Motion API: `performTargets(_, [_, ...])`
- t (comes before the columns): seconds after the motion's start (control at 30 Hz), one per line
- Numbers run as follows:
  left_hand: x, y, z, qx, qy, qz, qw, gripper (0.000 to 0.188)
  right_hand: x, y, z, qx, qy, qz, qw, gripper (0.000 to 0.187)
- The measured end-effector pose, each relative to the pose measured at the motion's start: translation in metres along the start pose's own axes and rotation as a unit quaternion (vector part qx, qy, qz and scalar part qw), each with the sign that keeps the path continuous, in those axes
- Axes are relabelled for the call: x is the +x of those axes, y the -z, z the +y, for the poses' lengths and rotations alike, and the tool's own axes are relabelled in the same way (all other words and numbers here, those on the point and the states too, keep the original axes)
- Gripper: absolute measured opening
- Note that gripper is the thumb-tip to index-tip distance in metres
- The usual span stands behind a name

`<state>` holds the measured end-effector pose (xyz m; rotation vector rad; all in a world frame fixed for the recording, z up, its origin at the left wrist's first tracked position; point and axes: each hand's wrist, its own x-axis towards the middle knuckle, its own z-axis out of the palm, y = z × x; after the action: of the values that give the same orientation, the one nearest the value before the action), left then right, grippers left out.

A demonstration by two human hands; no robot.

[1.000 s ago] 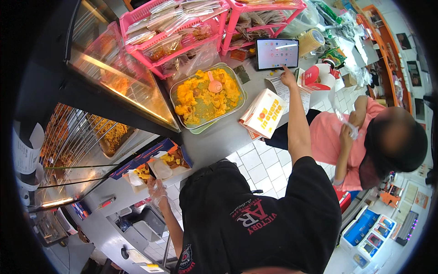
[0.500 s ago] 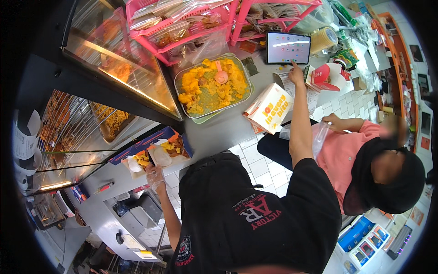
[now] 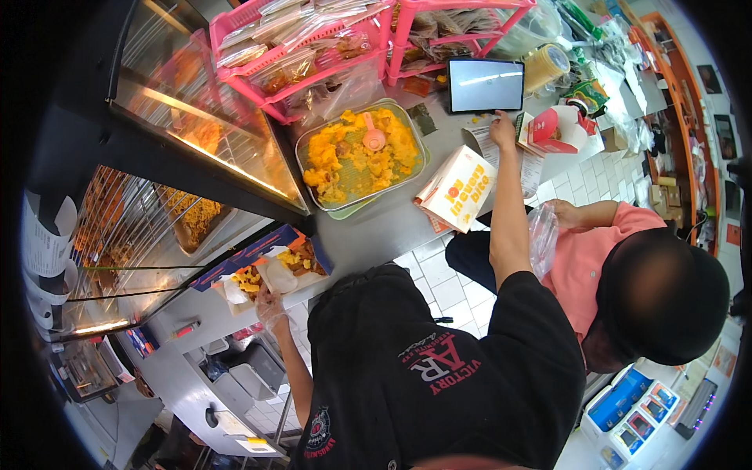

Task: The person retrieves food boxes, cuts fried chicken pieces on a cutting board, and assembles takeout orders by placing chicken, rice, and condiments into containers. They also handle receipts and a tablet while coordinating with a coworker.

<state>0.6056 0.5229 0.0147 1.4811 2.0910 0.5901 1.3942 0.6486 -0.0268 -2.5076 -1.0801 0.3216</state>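
Head view, single frame. Left hand [image 3: 270, 307], in a thin clear glove, sits at about eight o'clock from centre, fingers clasped on the near edge of an open meal box [image 3: 270, 274]. That box is shallow, rectangular cardboard with a blue outer rim and a pale liner; it rests on the grey counter ledge [image 3: 376, 227] and carries yellow chunks and a darker brown portion.

Right hand [image 3: 503, 125] is stretched out at one o'clock, bare, fingers extended and grasping nothing, tips at the lower edge of a flat dark-framed tablet [image 3: 486, 84] with a pale glossy screen. Whether they press the paper slip [image 3: 487, 145] beneath cannot be told.

At twelve o'clock, a rounded rectangular metal tray [image 3: 362, 153] holds lumpy yellow-orange food with a pink scoop [image 3: 373, 139] lying in it. Just right of the tray lies a folded white carton [image 3: 456, 188] with orange print. Pink wire racks [image 3: 258, 43] hold bagged goods above.

At three o'clock, a second person in a pink shirt [image 3: 587, 251] holds a clear crinkled plastic bag [image 3: 542, 239].
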Motion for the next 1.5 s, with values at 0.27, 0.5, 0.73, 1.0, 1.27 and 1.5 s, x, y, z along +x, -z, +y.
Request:
performTargets(0.27, [-0.003,0.003,0.012,0.004,-0.002,0.007,1.0,0.041,0.001,0.011,-0.022,0.082,0.004,-0.006,0.997,0.06])
performTargets(0.5, [-0.002,0.001,0.01,-0.043,0.011,-0.002,0.999,0.039,-0.004,0.006,-0.011,0.055,-0.045,-0.006,0.997,0.065])
performTargets(0.73, [-0.002,-0.002,0.002,-0.037,0.019,0.001,0.999,0.038,0.005,0.0,-0.015,-0.007,-0.082,-0.031,0.996,0.062])
performTargets(1.0, [0.0,-0.004,-0.005,-0.007,0.01,0.015,1.0,0.036,0.0,0.006,-0.035,-0.041,-0.09,-0.066,0.993,0.06])
performTargets(1.27, [0.003,-0.008,-0.018,-0.038,0.026,0.001,0.999,0.036,0.018,0.006,-0.037,0.053,-0.137,-0.091,0.985,0.07])
performTargets(1.5, [0.003,-0.01,-0.025,-0.08,-0.003,0.01,0.997,0.038,0.035,0.003,-0.032,0.171,-0.096,-0.123,0.973,0.062])
